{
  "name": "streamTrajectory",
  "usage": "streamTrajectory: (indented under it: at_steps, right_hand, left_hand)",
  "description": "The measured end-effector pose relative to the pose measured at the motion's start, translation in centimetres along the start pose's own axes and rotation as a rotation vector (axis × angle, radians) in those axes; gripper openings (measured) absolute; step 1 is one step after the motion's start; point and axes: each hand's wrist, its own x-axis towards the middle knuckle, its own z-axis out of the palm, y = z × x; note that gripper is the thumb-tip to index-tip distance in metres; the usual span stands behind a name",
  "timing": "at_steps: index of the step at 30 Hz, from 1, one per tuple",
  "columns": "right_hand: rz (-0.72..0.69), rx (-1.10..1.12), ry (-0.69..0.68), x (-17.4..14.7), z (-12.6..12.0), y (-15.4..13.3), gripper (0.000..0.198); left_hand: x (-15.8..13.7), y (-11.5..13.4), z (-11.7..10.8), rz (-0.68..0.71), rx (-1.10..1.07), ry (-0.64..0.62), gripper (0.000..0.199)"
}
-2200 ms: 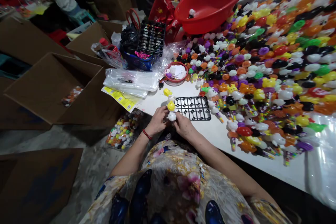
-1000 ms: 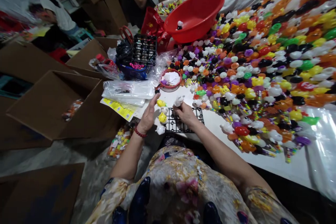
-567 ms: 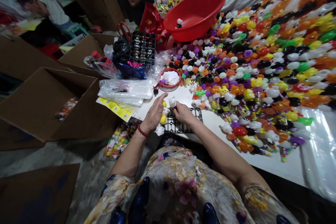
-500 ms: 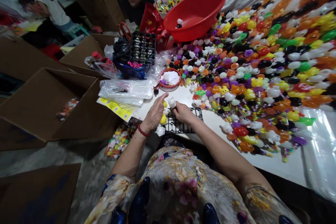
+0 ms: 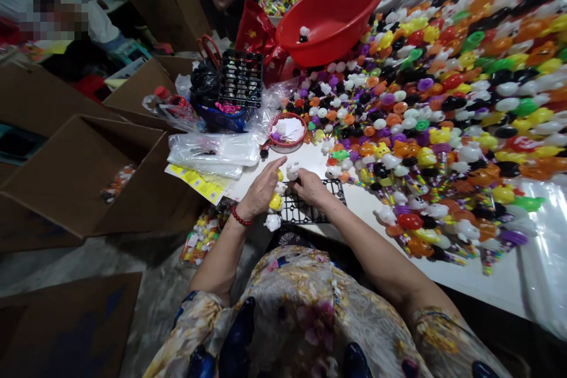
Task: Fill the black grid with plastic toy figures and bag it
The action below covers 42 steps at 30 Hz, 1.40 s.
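My right hand (image 5: 310, 188) is closed on a small toy with a white animal-shaped head (image 5: 293, 170); the lower part is hidden by the fingers. Beneath that hand lies a black plastic grid rack (image 5: 325, 204) on the white table. My left hand (image 5: 261, 189) is held on edge with its fingers stretched out, along the rack's left side. Yellow-headed toys (image 5: 276, 201) and another white-headed toy (image 5: 273, 222) line up next to the left palm. Whether the palm touches them I cannot tell.
A large heap of colourful toys (image 5: 425, 130) covers the right side. Behind it leans a red basin (image 5: 332, 23). A small red basket (image 5: 287, 132), plastic bags (image 5: 212, 150) and a yellow sheet (image 5: 195, 184) lie ahead. An open cardboard box (image 5: 133, 218) stands left. Other people are behind.
My right hand and the white-headed toy stay in nearly the same place. My left hand remains stretched beside the row. The whole view has shifted slightly.
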Motion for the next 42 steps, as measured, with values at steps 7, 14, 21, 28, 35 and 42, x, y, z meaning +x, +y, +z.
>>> streamTrajectory:
  at_steps: [7,14,21,28,35,42]
  right_hand:
    - [0.045,0.017,-0.108,1.1,-0.9,0.0,0.017]
    - [0.061,0.171,-0.073,0.3,-0.7,0.5,0.020]
    - [0.056,0.127,-0.041,-0.1,0.2,0.4,0.023]
    - [-0.010,-0.071,-0.113,0.2,-0.1,-0.1,0.020]
    - [-0.047,-0.064,-0.050,-0.4,0.3,0.0,0.019]
    - [0.035,-0.301,0.377,-6.0,-3.5,4.5,0.028]
  left_hand:
    - [0.2,0.0,-0.1,-0.003,-0.012,-0.020,0.076]
    - [0.3,0.3,-0.1,-0.001,-0.021,-0.031,0.078]
    - [0.4,0.1,0.2,0.009,-0.047,-0.024,0.078]
    - [0.4,-0.1,-0.2,0.038,-0.005,-0.026,0.078]
    - [0.8,0.5,-0.7,0.161,0.172,-0.037,0.067]
    - [-0.6,0.9,-1.6,0.244,0.188,0.039,0.063]
